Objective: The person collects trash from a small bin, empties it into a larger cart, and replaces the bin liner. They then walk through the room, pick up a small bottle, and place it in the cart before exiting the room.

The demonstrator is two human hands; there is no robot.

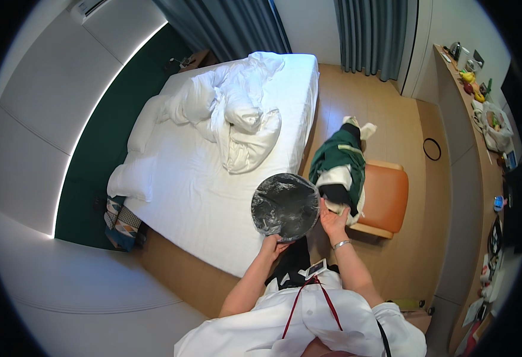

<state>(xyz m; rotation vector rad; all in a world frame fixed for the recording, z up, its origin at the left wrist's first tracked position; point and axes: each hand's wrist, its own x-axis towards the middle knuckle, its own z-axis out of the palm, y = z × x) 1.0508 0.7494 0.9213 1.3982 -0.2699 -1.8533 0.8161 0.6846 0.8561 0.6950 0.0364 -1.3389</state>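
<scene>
A round waste bin (pixel 285 207) lined with a dark plastic bag is held in front of me, its opening facing up towards the camera. My left hand (pixel 274 246) grips its near rim. My right hand (pixel 333 219) is palm up with fingers apart beside the bin's right side; whether its fingertips touch the bin I cannot tell. Just beyond that hand, a heap of green, white and black clothes (pixel 342 167) lies against an orange-cushioned seat (pixel 383 199).
A bed with a white sheet (pixel 189 214) and a rumpled duvet (pixel 238 116) stands at left. A black ring (pixel 432 149) lies on the wooden floor near the right wall. Along that wall runs a long shelf (pixel 486 165) bearing fruit, a plastic bag (pixel 497 127) and cables.
</scene>
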